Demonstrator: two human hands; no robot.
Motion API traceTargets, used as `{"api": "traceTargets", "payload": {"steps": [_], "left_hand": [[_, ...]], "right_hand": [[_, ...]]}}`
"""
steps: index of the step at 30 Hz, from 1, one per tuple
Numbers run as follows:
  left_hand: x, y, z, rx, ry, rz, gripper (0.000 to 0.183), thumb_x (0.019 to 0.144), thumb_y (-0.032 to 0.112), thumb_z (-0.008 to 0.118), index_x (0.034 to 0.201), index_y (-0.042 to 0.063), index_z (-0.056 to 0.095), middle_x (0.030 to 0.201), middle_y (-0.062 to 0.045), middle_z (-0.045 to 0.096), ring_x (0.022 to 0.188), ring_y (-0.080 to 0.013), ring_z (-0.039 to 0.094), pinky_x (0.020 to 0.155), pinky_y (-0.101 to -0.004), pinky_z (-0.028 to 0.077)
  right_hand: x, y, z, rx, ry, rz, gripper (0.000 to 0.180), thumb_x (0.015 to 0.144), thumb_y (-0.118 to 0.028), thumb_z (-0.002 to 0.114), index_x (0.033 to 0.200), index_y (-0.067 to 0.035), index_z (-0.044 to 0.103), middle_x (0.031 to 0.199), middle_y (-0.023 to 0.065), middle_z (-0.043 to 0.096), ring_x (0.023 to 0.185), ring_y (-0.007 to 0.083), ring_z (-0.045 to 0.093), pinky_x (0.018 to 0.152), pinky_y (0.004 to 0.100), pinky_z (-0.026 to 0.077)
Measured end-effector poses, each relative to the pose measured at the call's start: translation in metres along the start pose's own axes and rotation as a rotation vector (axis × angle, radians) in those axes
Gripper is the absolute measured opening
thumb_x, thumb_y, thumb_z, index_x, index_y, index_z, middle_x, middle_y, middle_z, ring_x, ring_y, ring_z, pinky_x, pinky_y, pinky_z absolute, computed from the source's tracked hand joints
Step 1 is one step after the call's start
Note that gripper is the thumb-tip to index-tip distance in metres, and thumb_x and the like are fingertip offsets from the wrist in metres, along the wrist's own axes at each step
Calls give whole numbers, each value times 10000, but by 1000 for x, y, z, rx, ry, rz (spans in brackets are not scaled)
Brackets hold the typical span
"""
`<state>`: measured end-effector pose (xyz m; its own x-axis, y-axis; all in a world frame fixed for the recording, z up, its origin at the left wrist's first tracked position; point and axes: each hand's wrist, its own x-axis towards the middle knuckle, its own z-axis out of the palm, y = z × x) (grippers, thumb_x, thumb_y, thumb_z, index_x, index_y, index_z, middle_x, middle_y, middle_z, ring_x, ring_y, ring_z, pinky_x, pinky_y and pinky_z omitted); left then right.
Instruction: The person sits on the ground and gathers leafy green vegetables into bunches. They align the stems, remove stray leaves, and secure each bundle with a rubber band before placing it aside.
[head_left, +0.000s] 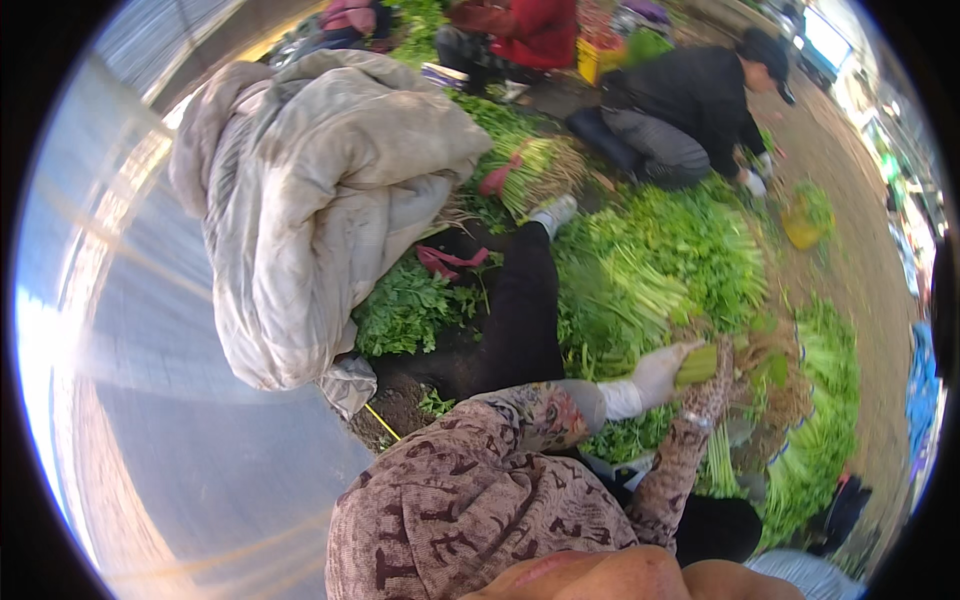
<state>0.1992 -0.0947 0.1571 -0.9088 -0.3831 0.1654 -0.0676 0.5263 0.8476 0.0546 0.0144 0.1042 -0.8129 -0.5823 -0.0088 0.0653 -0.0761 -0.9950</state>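
My left hand, in a white glove below a floral sleeve cover, grips a bunch of pale green leafy-vegetable stalks. My right hand, coming out of a patterned brown sleeve, is at the other side of these stalks, its fingers raised near their end; its exact grip is blurred. Behind both hands lies a large pile of celery-like greens, leaves and stalks together. Roots of tied bunches are just right of my right hand. Loose cut stalks lie below it.
My outstretched leg runs beside the pile. A heap of dirty quilted covers stands at the left, by plastic sheeting. A person in black crouches at the upper right, near a yellow container. A person in red sits farther back.
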Motion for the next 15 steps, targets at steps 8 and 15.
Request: {"api": "traceTargets", "payload": {"steps": [8,15], "left_hand": [[-27,-20,-12,-1063,-643,-136,739,695,212,725,1320,-55,434,917,-114,646,741,-180,640,685,-303,557],[-34,-22,-42,-1258,-802,-222,718,655,163,715,1291,-76,481,833,-127,642,617,-189,615,566,-288,522]], "right_hand": [[19,-95,-11,-737,392,-539,518,968,-397,461,1367,-69,418,1341,163,410,1173,257,443,922,387,410],[46,-189,-62,-24,745,-234,503,950,-514,489,1035,-42,641,785,76,635,490,120,507,379,269,427]]}}
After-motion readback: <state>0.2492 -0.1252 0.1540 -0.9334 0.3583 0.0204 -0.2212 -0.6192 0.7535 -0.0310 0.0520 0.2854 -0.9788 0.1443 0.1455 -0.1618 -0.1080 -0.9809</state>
